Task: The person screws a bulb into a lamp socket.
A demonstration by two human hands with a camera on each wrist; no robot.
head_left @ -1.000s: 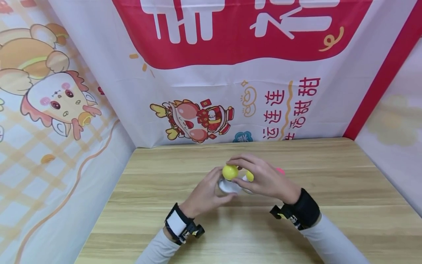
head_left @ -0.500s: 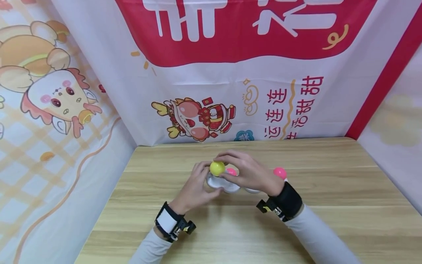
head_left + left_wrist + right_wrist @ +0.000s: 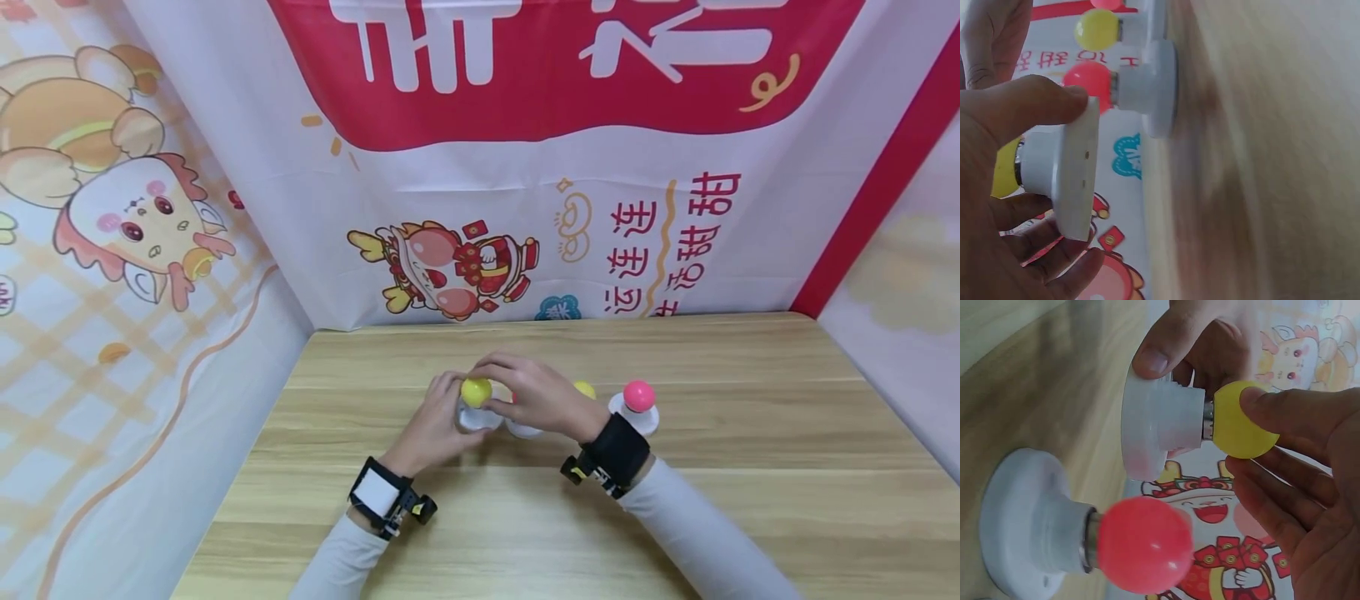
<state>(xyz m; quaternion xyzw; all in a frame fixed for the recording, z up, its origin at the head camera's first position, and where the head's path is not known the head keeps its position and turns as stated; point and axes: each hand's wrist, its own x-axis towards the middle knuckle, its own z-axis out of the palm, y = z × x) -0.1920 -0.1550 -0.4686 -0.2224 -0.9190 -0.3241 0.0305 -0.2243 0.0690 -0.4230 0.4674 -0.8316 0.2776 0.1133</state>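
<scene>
A round yellow light bulb [image 3: 476, 392] sits in a white lamp socket [image 3: 477, 419] left of the other bulbs. My left hand [image 3: 431, 425] grips that socket by its round base, thumb on one side and fingers on the other. In the left wrist view the underside of the socket [image 3: 1075, 175] shows, off the tabletop. My right hand [image 3: 547, 400] pinches the yellow bulb [image 3: 1235, 431] between thumb and fingers; a strip of its metal collar shows above the socket. Close by, a pink bulb [image 3: 1144, 544] stands in its own white socket [image 3: 1016, 519], partly hidden in the head view.
Along the row to the right are another yellow bulb [image 3: 585, 389], mostly behind the right hand, and a pink bulb [image 3: 639, 396] in a white socket. The wooden table [image 3: 495, 525] meets a printed cloth backdrop [image 3: 450, 183] at its far edge.
Both hands have moved left, carrying the yellow bulb and its socket away from the others. The pink and yellow bulbs to the right have come more into view.
</scene>
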